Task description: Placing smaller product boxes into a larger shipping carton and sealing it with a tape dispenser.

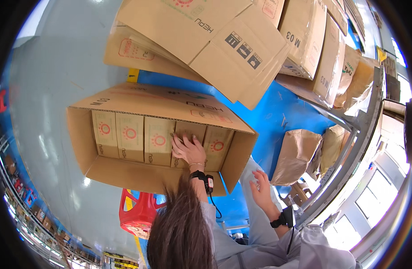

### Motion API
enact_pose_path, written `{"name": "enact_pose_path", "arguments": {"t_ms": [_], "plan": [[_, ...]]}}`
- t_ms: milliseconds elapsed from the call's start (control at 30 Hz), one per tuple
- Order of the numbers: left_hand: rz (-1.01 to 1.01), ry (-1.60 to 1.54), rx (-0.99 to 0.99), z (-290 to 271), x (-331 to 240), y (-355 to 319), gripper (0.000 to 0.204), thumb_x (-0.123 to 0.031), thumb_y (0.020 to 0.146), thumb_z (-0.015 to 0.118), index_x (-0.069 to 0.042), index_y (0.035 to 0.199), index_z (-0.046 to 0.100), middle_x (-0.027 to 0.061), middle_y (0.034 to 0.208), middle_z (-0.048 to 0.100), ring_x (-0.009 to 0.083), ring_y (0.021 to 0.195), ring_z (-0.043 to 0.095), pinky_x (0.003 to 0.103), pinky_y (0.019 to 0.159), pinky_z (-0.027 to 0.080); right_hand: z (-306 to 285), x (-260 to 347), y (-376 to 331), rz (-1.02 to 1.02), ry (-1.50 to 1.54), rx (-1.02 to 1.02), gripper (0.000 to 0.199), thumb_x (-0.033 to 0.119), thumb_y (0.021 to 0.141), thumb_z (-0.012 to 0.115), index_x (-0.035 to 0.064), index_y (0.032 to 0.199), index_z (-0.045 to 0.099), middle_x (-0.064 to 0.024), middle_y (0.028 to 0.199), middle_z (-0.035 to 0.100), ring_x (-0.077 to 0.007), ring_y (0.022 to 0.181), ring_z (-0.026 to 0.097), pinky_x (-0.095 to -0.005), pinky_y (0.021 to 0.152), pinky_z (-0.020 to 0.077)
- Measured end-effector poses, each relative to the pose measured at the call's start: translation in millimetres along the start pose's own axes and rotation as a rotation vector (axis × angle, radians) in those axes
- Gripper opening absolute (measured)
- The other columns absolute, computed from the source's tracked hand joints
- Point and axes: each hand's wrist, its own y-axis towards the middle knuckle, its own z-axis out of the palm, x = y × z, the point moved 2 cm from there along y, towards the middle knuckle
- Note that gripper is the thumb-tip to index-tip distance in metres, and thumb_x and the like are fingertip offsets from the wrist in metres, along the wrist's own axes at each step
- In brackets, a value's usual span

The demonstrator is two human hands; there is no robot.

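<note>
A large open cardboard carton (112, 175) lies in front of me with its mouth toward me. Several smaller tan boxes (130, 134) stand in a row inside it, each with a red round mark. My left hand (190, 151) reaches into the carton, fingers spread against the front of a small box (191, 130) right of the row's middle. That hand covers part of the box. My right hand (262, 190) is to the right of the carton, above my leg, its fingers apart and slightly bent, holding nothing. Both wrists wear black straps with small devices and cables.
Flattened cardboard sheets (188, 40) are stacked beyond the carton. Full cartons (304, 38) stand at the upper right, by a metal frame (365, 121). Brown paper bags (294, 154) are at the right. A red plastic stool (138, 210) stands below the carton. Hair hangs across the lower middle.
</note>
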Motion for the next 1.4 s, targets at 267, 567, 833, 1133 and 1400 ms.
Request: {"name": "enact_pose_path", "arguments": {"t_ms": [267, 567, 833, 1133, 1400], "plan": [[-0.018, 0.051, -0.157, -0.5, 39.4, 73.8, 0.05, -0.033, 0.093, 0.045, 0.002, 0.129, 0.039, 0.0235, 0.143, 0.029, 0.0413, 0.133, 0.024, 0.06, 0.101, 0.017, 9.1, 4.2, -1.3, -0.013, 0.005, 0.024, 0.038, 0.008, 0.083, 0.059, 0.0014, 0.12, 0.054, -0.0226, 0.129, 0.045, -0.0383, 0.116, 0.049, -0.0414, 0.097, 0.0409], [-0.018, 0.006, -0.102, 1.6, 46.6, 80.6, 0.053, -0.033, 0.087, 0.047, 0.002, 0.126, 0.041, 0.0291, 0.15, 0.016, 0.0485, 0.138, 0.012, 0.068, 0.103, 0.008, 7.0, 13.4, 10.1, 0.031, 0.02, 0.035, 0.036, 0.01, 0.085, 0.058, 0.0015, 0.12, 0.054, -0.0232, 0.126, 0.048, -0.0397, 0.117, 0.048, -0.0418, 0.099, 0.0397], [0.002, 0.057, -0.013, 1.2, 40.2, 78.4, 0.051, -0.029, 0.087, 0.046, 0.006, 0.124, 0.045, 0.0296, 0.151, 0.011, 0.0503, 0.139, 0.007, 0.069, 0.104, 0.004, 21.1, 13.9, 4.0, 0.055, 0.078, 0.151, 0.035, 0.011, 0.087, 0.058, 0.002, 0.12, 0.054, -0.0216, 0.126, 0.049, -0.0376, 0.114, 0.051, -0.0401, 0.098, 0.0415], [-0.31, 0.025, -0.066, 26.8, -12.9, 35.4, 0.057, -0.042, 0.097, 0.033, -0.009, 0.144, 0.03, 0.0201, 0.155, 0.009, 0.0423, 0.142, 0.01, 0.066, 0.105, 0.01, 6.4, -9.6, -9.6, 0.055, 0.127, 0.093, 0.035, 0.01, 0.085, 0.059, 0.0019, 0.118, 0.055, -0.0217, 0.121, 0.052, -0.0378, 0.113, 0.051, -0.0408, 0.096, 0.0421], [-0.313, 0.087, -0.184, 41.9, -29.2, 24.2, 0.061, -0.053, 0.097, 0.026, -0.012, 0.143, 0.027, 0.0164, 0.155, 0.015, 0.0391, 0.14, 0.02, 0.065, 0.104, 0.017, -7.4, -36.5, -8.7, 0.036, 0.075, 0.046, 0.035, 0.009, 0.083, 0.06, 0.0055, 0.118, 0.056, -0.0126, 0.12, 0.053, -0.026, 0.101, 0.055, -0.0331, 0.083, 0.0456]]}}
